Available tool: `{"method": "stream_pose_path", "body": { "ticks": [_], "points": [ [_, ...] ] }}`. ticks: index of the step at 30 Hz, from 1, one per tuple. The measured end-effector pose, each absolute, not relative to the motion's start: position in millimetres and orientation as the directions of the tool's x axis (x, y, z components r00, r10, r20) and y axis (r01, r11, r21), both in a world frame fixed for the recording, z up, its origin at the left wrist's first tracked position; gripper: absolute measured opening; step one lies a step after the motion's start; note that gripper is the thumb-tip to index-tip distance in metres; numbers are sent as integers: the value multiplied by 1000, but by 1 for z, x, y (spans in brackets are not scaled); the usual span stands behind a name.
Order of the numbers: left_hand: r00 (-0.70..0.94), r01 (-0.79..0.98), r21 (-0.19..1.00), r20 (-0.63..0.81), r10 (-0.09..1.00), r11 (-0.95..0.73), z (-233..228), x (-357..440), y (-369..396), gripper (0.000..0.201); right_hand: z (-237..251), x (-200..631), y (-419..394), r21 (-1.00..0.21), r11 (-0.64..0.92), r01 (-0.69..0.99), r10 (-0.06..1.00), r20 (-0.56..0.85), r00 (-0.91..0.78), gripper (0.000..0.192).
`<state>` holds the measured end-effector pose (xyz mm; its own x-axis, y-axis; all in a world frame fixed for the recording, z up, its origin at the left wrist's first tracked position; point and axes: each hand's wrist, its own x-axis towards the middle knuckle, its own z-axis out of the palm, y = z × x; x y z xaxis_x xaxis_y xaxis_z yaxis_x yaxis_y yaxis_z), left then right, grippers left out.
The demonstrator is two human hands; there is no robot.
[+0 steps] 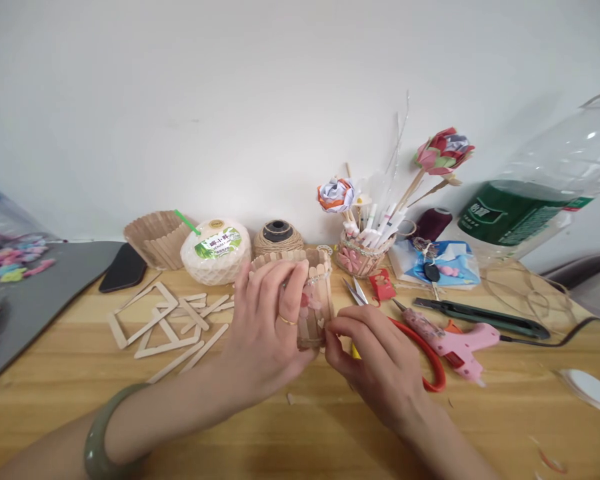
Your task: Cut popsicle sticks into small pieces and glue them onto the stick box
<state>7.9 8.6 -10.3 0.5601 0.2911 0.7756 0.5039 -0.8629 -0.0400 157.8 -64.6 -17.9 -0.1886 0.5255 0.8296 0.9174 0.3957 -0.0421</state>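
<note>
Stick cup (314,303) looks light and fragile — my left hand (267,323) wraps its side, right hand (375,357) pinches its lower edge.

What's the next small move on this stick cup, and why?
Probably press the small piece flat with the right hand: its fingertips pinch at the lower side of the popsicle-stick cup, which the left hand wraps and steadies. The glue gun lies beside them, set down.
</note>
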Motion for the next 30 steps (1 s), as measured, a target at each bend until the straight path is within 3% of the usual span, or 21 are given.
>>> {"method": "stream_pose_path", "body": {
  "ticks": [13,16,22,25,28,30],
  "points": [
    [557,456,-21,786,267,-890,-10,8,7,76,-8,158,-69,-209,351,913,509,861,2,20],
    [563,450,14,772,295,-893,-10,8,6,76,-5,163,-73,-300,355,886,528,846,75,19],
    [533,441,206,723,439,-874,-7,10,7,84,-6,170,-77,-629,406,663,703,679,213,23],
    [504,433,286,709,493,-855,-7,11,6,90,-10,168,-73,-797,382,467,787,546,288,12],
    [485,415,284,735,474,-865,-9,12,5,90,-17,162,-67,-922,346,172,887,382,261,41],
    [477,416,266,750,458,-870,-10,13,4,88,-21,157,-65,-950,307,57,924,312,221,50]
  ]
}}
